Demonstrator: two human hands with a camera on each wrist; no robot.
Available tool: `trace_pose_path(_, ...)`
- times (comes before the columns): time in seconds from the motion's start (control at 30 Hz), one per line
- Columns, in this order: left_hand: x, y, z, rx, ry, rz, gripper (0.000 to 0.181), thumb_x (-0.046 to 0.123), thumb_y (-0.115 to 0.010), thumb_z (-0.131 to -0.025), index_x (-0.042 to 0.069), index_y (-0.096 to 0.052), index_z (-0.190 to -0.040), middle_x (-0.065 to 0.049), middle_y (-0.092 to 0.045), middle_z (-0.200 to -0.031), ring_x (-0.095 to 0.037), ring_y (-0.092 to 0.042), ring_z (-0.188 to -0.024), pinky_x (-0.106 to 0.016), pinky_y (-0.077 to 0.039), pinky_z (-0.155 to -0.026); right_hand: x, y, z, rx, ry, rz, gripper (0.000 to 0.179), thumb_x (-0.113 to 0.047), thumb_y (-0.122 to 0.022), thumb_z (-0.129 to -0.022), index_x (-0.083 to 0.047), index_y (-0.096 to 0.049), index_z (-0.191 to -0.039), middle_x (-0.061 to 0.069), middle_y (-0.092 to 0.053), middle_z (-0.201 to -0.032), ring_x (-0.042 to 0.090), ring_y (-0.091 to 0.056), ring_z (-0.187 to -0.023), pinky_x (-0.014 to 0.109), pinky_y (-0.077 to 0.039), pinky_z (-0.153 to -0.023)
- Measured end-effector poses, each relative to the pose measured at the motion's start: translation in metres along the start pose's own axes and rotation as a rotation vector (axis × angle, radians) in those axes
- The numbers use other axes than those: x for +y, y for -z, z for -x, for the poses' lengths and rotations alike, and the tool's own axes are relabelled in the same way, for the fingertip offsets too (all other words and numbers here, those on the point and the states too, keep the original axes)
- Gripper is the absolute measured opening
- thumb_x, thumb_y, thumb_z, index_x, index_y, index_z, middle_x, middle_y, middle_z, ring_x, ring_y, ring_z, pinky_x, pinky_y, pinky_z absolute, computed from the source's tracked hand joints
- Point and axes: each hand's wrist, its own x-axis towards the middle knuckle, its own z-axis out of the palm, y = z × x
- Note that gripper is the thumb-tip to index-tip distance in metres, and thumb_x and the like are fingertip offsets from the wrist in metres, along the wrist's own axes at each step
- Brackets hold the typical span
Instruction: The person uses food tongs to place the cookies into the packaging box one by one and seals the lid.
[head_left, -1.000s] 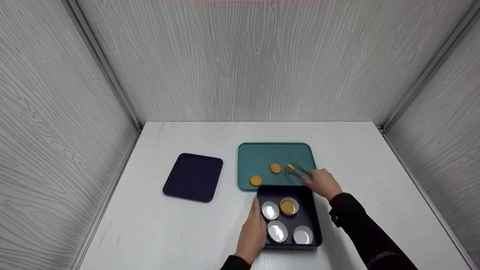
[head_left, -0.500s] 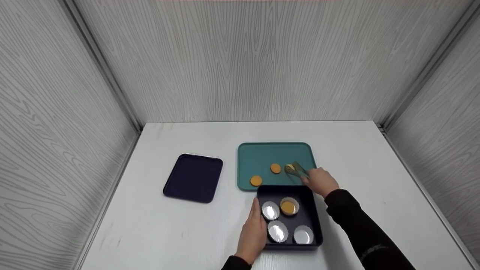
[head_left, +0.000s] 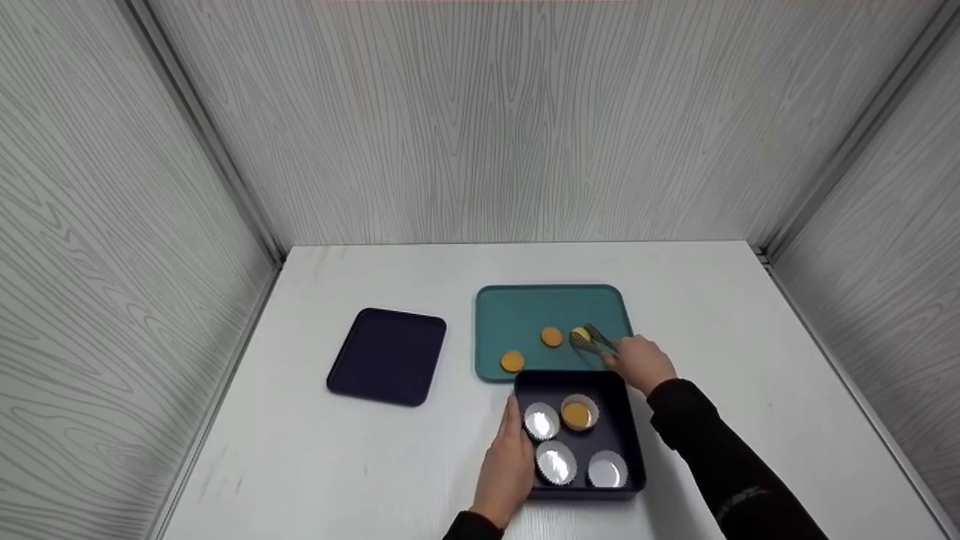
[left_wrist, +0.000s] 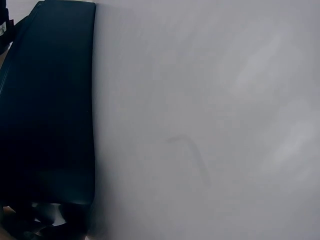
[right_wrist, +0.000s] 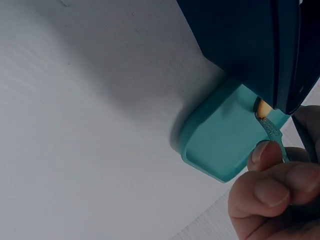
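In the head view my right hand (head_left: 641,364) grips a pair of small tongs (head_left: 604,339) above the teal tray (head_left: 517,304). A round yellow cookie (head_left: 580,334) lies between the tong tips; the right wrist view also shows that cookie (right_wrist: 264,108) at a tip. Two more cookies lie on the tray, one near its middle (head_left: 551,337) and one by its front edge (head_left: 512,361). My left hand (head_left: 505,469) rests with straight fingers along the left wall of a dark square box (head_left: 585,493). Inside are several white paper cups, one of them (head_left: 580,413) with a cookie in it.
A dark flat tray (head_left: 388,356) lies on the white table (head_left: 360,465) to the left. The box stands against the teal tray's front edge. Grey wood-grain panels (head_left: 480,120) enclose the table at the back and both sides.
My right hand has shifted slightly to the left, and the tong tips have come closer around the yellow cookie. The left hand and box have stayed in place.
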Motion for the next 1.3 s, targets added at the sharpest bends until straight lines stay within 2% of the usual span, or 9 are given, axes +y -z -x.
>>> trace_pose_path(0.27,0.002,0.000,0.000,-0.006,0.012,0.006,0.056,0.010,-0.039,-0.108,-0.002,-0.023,-0.161,-0.016,-0.032,-0.165,-0.011,-0.054,-0.062,-0.036,-0.053,-0.076,0.006,-0.003,0.004,0.053,0.059,0.000,0.028,-0.022,-0.067,-0.099,-0.005,-0.065,-0.078,0.009,-0.062,-0.067,0.025,-0.060,-0.059,0.044,-0.048,-0.057)
trace_pose_path(0.37,0.002,0.000,0.000,0.007,-0.006,-0.005,0.056,0.008,-0.039,-0.108,-0.004,-0.024,-0.160,-0.018,-0.033,-0.164,-0.019,-0.065,-0.080,-0.038,-0.054,-0.081,0.007,-0.003,0.008,0.099,0.099,0.014,0.027,-0.022,-0.068,-0.099,-0.007,-0.063,-0.078,0.008,-0.061,-0.066,0.027,-0.063,-0.061,0.045,-0.049,-0.058)
trace_pose_path(0.47,0.003,0.000,0.001,0.012,-0.016,-0.012,0.055,0.008,-0.039,-0.108,-0.005,-0.024,-0.159,-0.019,-0.034,-0.163,-0.026,-0.068,-0.094,-0.040,-0.055,-0.085,0.008,-0.001,0.013,0.133,0.142,0.018,0.029,-0.022,-0.067,-0.100,-0.007,-0.062,-0.076,0.008,-0.060,-0.065,0.030,-0.063,-0.062,0.046,-0.049,-0.058)
trace_pose_path(0.6,0.003,0.000,0.000,0.007,-0.010,-0.009,0.056,0.009,-0.039,-0.108,-0.005,-0.023,-0.160,-0.019,-0.033,-0.164,-0.027,-0.068,-0.099,-0.041,-0.054,-0.088,0.006,0.005,0.023,0.148,0.178,-0.003,0.027,-0.024,-0.066,-0.101,0.001,-0.073,-0.097,0.013,-0.069,-0.075,0.034,-0.068,-0.070,0.049,-0.055,-0.066)
trace_pose_path(0.73,0.003,0.000,-0.001,0.003,-0.003,0.001,0.056,0.010,-0.038,-0.108,-0.005,-0.022,-0.160,-0.019,-0.032,-0.164,-0.030,-0.065,-0.113,-0.042,-0.053,-0.094,0.002,0.011,0.034,0.158,0.207,-0.018,0.035,-0.025,-0.066,-0.101,0.004,-0.072,-0.120,0.016,-0.073,-0.081,0.032,-0.069,-0.070,0.048,-0.056,-0.067)
trace_pose_path(0.8,0.002,0.000,-0.001,0.000,0.004,0.003,0.056,0.010,-0.038,-0.108,-0.004,-0.022,-0.160,-0.018,-0.031,-0.164,-0.030,-0.065,-0.112,-0.042,-0.052,-0.095,0.000,0.012,0.039,0.179,0.239,-0.015,0.033,-0.023,-0.068,-0.100,0.002,-0.073,-0.120,0.014,-0.072,-0.077,0.029,-0.068,-0.066,0.045,-0.055,-0.062)
trace_pose_path(1.03,0.002,-0.001,-0.001,0.001,0.011,-0.001,0.056,0.011,-0.038,-0.109,-0.003,-0.022,-0.161,-0.017,-0.032,-0.165,-0.026,-0.068,-0.092,-0.041,-0.054,-0.086,-0.010,0.014,0.062,0.300,0.396,0.018,0.023,-0.018,-0.073,-0.096,-0.001,-0.073,-0.112,0.009,-0.071,-0.073,0.021,-0.066,-0.059,0.034,-0.052,-0.054)
trace_pose_path(1.13,0.001,-0.002,-0.001,0.001,0.014,-0.001,0.056,0.012,-0.038,-0.109,-0.003,-0.023,-0.161,-0.017,-0.032,-0.165,-0.028,-0.068,-0.104,-0.041,-0.054,-0.090,-0.016,0.015,0.071,0.301,0.444,0.018,0.016,-0.017,-0.074,-0.095,-0.006,-0.073,-0.107,0.002,-0.068,-0.070,0.011,-0.058,-0.054,0.027,-0.045,-0.050)
trace_pose_path(1.3,0.002,-0.001,-0.001,-0.004,0.016,-0.005,0.056,0.011,-0.039,-0.109,-0.003,-0.023,-0.161,-0.018,-0.032,-0.164,-0.024,-0.068,-0.092,-0.039,-0.055,-0.084,-0.025,0.015,0.085,0.237,0.506,-0.021,0.004,-0.013,-0.071,-0.097,-0.012,-0.068,-0.097,-0.009,-0.057,-0.065,-0.002,-0.042,-0.052,0.020,-0.036,-0.050)
